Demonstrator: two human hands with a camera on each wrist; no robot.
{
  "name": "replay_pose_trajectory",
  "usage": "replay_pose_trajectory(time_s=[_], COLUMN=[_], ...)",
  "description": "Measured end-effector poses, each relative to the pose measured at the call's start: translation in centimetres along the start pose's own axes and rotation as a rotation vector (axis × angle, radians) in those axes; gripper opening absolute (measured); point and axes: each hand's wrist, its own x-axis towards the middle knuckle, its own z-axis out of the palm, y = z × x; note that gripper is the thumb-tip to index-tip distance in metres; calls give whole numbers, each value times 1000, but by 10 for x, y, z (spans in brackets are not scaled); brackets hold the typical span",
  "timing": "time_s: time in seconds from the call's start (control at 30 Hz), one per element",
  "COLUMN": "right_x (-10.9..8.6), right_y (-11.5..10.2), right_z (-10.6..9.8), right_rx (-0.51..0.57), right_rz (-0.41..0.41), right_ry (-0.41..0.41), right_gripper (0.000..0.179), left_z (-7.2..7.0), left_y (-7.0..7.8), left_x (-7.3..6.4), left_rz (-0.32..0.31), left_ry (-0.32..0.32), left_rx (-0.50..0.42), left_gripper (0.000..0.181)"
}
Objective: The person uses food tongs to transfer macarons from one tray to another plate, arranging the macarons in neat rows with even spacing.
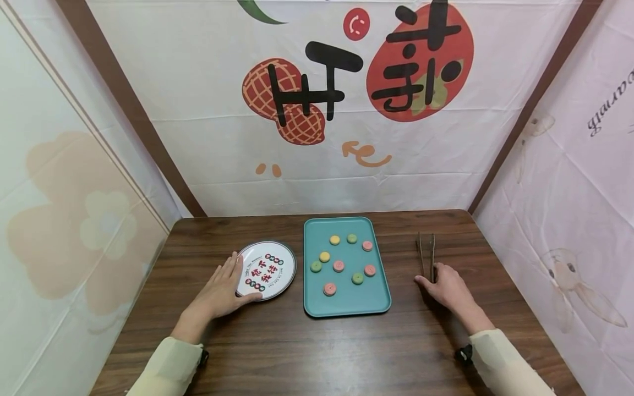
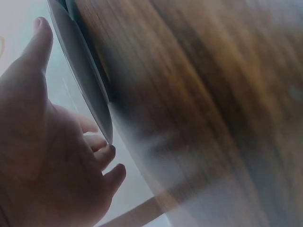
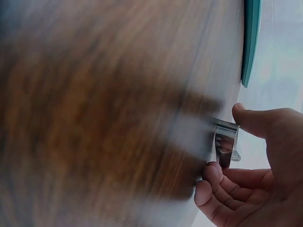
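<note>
A round white plate [image 1: 269,269] with red printed characters and a dark rim lies on the left of the table. Along its left side rests my left hand [image 1: 221,287], thumb at the near edge, the other fingers stretched up beside the rim; in the left wrist view its fingertips [image 2: 108,153] meet the plate's edge [image 2: 85,66]. On the right lie metal tongs [image 1: 427,250], tips pointing away. My right hand [image 1: 449,289] holds their near end between thumb and fingers. In the right wrist view the metal end [image 3: 226,142] shows between thumb and curled fingers.
Between the hands lies a teal rectangular tray [image 1: 346,305] bearing several small macarons: pink [image 1: 338,266], green [image 1: 358,278] and yellow [image 1: 334,240]. The wooden table [image 1: 342,352] ends at a printed fabric wall [image 1: 421,192] behind, with more fabric on both sides.
</note>
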Motion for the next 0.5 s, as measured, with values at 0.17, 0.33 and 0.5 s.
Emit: replay_pose_trajectory(time_s=[0.17,0.33,0.5], right_x=[0,0,-1], right_y=[-1,-2,-4], right_z=[-1,-2,-2], right_rx=[-1,-5,-7], right_rz=[-5,6,21], right_ry=[10,18,27], right_gripper=[67,66,64], left_z=[1,0,-2], left_y=[0,1,2], left_x=[-1,-1,-1], left_rz=[-19,-21,-22], left_ry=[-19,-22,-27], left_rx=[-6,-15,-18], left_gripper=[127,128,129])
